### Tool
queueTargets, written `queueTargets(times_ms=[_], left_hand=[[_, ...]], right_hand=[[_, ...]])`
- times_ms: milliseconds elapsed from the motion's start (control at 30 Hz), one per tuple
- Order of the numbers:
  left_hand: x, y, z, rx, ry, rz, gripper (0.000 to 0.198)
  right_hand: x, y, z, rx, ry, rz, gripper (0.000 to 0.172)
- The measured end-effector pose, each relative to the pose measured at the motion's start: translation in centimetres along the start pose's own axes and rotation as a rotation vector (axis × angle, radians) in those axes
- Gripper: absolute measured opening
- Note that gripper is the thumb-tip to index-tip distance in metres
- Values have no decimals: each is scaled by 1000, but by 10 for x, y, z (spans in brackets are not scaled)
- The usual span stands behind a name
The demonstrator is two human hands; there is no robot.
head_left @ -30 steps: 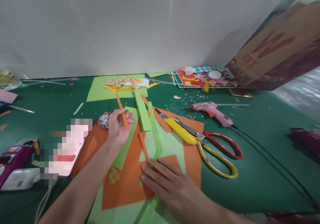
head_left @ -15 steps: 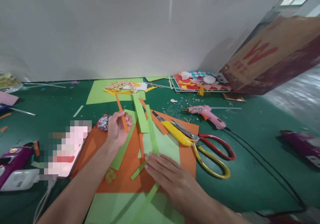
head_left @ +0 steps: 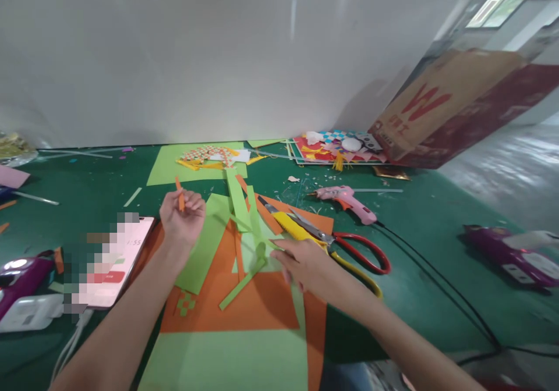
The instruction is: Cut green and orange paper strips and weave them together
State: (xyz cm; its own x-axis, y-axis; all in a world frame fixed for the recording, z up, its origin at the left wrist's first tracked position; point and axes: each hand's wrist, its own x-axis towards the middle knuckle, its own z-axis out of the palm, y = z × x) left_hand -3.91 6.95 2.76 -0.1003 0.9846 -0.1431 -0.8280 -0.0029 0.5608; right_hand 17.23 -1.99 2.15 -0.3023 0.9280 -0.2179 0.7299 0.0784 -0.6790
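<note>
Nearest you, a pale-green paper sheet (head_left: pixel 227 359) lies partly under a flat orange paper sheet (head_left: pixel 244 309), which carries a small green checkered paper patch (head_left: pixel 186 304) towards its left side. Above these papers, your right hand (head_left: pixel 308 263) has its grip pinched, apparently on one end of a narrow light-green paper strip (head_left: pixel 271 244), though blur hides how much the fingers cover. Farther left, your left hand (head_left: pixel 182 219) grips a slim orange paper strip (head_left: pixel 179 191), its tip pointing away from you. Both strips should be nearly weightless, limp along their length and easy to crease or tear, so take them flat by an end, with a light pinch. Just beyond your right fingers, mind the yellow ribbed cutter (head_left: pixel 288 223) and the metal scissors with red and yellow handles (head_left: pixel 326 238); a pink smartphone (head_left: pixel 116 286) sits beside your left forearm. The green counter (head_left: pixel 406 315) offers you most room to the right of the scissors. Farther off, give the pink glue gun's (head_left: pixel 338 193) nozzle a wide berth, since it may be hot. At the back, a grey upright panel (head_left: pixel 218 59) and a brown-and-red paper bag (head_left: pixel 419 109) limit your reach.
</note>
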Motion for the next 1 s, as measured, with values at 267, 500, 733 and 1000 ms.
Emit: queueTargets(times_ms=[267, 500, 733, 1000], left_hand=[[-13, -14, 11, 161, -91, -51, 30], [-24, -25, 7, 444, -295, -37, 22], [-45, -37, 2, 1304, -862, -10, 27], [-42, -43, 0, 1824, -1145, 378, 32]], right_hand=[[19, -19, 11, -66, 54, -118, 41], [22, -23, 16, -405, 285, -200, 32], [11, 35, -9, -644, 584, -244, 24], [17, 48, 3, -669, 530, -200, 40]])
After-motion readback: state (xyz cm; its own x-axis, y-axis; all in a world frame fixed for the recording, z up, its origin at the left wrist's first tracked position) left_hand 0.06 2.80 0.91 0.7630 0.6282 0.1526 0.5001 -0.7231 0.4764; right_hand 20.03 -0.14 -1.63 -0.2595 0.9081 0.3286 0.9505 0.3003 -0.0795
